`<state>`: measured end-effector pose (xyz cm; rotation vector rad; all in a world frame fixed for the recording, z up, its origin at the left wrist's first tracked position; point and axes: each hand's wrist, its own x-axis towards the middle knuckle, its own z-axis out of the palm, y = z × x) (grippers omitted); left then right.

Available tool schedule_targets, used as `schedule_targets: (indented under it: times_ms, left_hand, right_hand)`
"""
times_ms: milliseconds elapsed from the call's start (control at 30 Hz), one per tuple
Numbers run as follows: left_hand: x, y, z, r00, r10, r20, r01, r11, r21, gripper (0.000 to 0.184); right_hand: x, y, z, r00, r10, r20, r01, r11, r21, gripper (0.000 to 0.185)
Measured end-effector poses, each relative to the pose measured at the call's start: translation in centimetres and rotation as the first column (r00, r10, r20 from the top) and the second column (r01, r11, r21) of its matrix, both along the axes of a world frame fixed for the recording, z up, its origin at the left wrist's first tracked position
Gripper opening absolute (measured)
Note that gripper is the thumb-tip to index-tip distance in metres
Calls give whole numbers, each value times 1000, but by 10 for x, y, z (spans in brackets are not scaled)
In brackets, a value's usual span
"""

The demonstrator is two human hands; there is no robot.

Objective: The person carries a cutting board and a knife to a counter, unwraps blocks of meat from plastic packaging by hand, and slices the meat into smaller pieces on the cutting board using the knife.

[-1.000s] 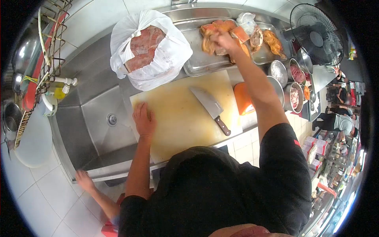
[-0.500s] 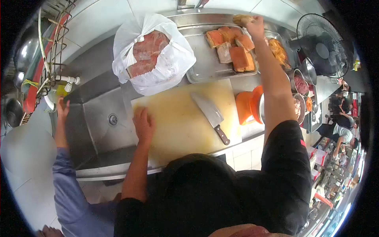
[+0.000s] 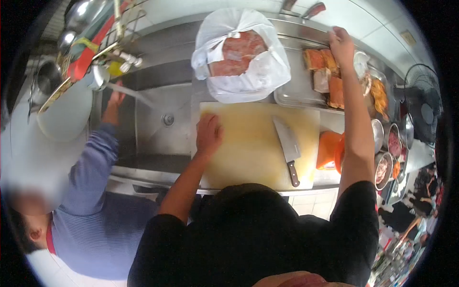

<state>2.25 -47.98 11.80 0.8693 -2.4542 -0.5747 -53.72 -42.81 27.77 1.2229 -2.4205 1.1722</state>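
Observation:
My left hand (image 3: 209, 134) rests on the left part of a yellowed cutting board (image 3: 244, 162), fingers loosely bent and nothing visible in them. A cleaver (image 3: 287, 143) with a dark wooden handle lies on the board, right of this hand. My right hand (image 3: 342, 47) reaches over the back of a metal tray (image 3: 291, 97) of roasted meat blocks (image 3: 336, 92). Its fingers are partly bent and no piece shows in them. My forearm hides part of the tray. Behind the board sits a white plastic bag (image 3: 241, 90) with reddish meat (image 3: 239, 52) showing through its opening.
A co-worker's hand (image 3: 116, 98) is at the sink (image 3: 153, 143), where water runs from the tap. An orange container (image 3: 330, 149) stands right of the board. Farther right are a tray of browned meat (image 3: 380, 98), metal bowls (image 3: 393, 143) and a black fan (image 3: 425, 105).
The view has swung, shifting the counter rightward. The brown piece of meat in my right hand earlier no longer shows there. Water now runs from the tap. My left hand stays on the board.

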Motion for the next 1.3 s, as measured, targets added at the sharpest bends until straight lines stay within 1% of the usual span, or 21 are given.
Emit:
schedule_targets:
  times_ms: [33,67,100,167,233,367,400,433,500,533,567,667,767,867,967,1067,1100,1167,1200,1233,1300]
  left_hand:
    - [0,1,0,1000,10,-2,-10,1000,-2,47]
    - [-1,0,-1,1000,15,-6,-15,1000,-5,47]
    - [1,0,-2,1000,15,-9,-16,1000,-6,46]
    - [3,2,-7,999,14,-42,-16,999,-39,46]
    - [0,-3,-6,998,16,-66,-19,999,-45,46]
    - [5,0,2,992,42,-120,-40,999,16,45]
    - [6,1,4,988,46,-146,-42,999,28,44]
    - [5,1,6,964,87,-251,-65,994,92,43]
    - [-5,-6,11,881,176,-440,-83,972,221,41]
    - [-10,-8,23,863,184,-471,-88,972,218,39]
    - [-20,-13,46,842,190,-504,-94,973,211,38]
    - [-51,-33,109,829,129,-544,-69,989,129,36]
    - [-85,-67,137,790,-23,-613,-4,999,-43,38]
    - [-108,-91,135,852,7,-523,-13,1000,-8,38]
    - [-122,-101,125,892,206,-402,-60,936,348,45]
    - [-131,-105,120,868,296,-399,-87,881,464,55]
    - [-131,-100,132,862,307,-404,-85,872,481,66]
    - [-145,-131,102,861,336,-383,-78,830,552,70]
    - [-149,-144,90,861,349,-370,-75,807,586,72]
    - [-149,-138,108,849,354,-391,-45,787,615,70]
    - [-155,-141,117,865,369,-341,-112,803,585,69]
  right_hand:
    - [46,-10,22,987,128,93,-113,982,-149,37]
    - [105,-17,45,947,239,214,-206,964,-166,32]
    - [140,-25,46,939,331,90,-319,939,-128,32]
    - [225,-24,71,855,509,96,-513,858,22,32]
    - [266,-21,47,842,540,21,-537,840,-77,29]
    - [308,46,19,945,327,34,-309,919,-244,24]
    - [312,73,5,962,258,91,-237,952,-194,23]
    - [315,102,-12,972,185,146,-165,976,-139,23]
    - [320,162,-49,955,151,256,-155,988,-5,22]
    - [323,193,-60,947,124,297,-143,989,44,22]
    - [324,211,-65,938,97,333,-134,987,90,22]
    - [333,217,-30,939,77,335,-95,995,37,24]
    - [337,165,27,935,227,272,-211,974,-85,29]
    - [333,87,59,892,415,177,-395,908,-139,37]
    - [311,3,54,873,483,72,-465,867,-179,36]
    - [275,-45,30,873,471,-127,-478,878,-29,37]
    - [266,-57,18,893,442,85,-434,895,-101,37]
    - [260,-53,55,789,422,447,-476,879,10,51]
    - [257,-52,68,701,372,609,-509,858,62,61]
    - [241,-71,41,458,446,769,-547,824,-151,51]
    - [212,-98,16,314,411,855,-549,814,-190,44]
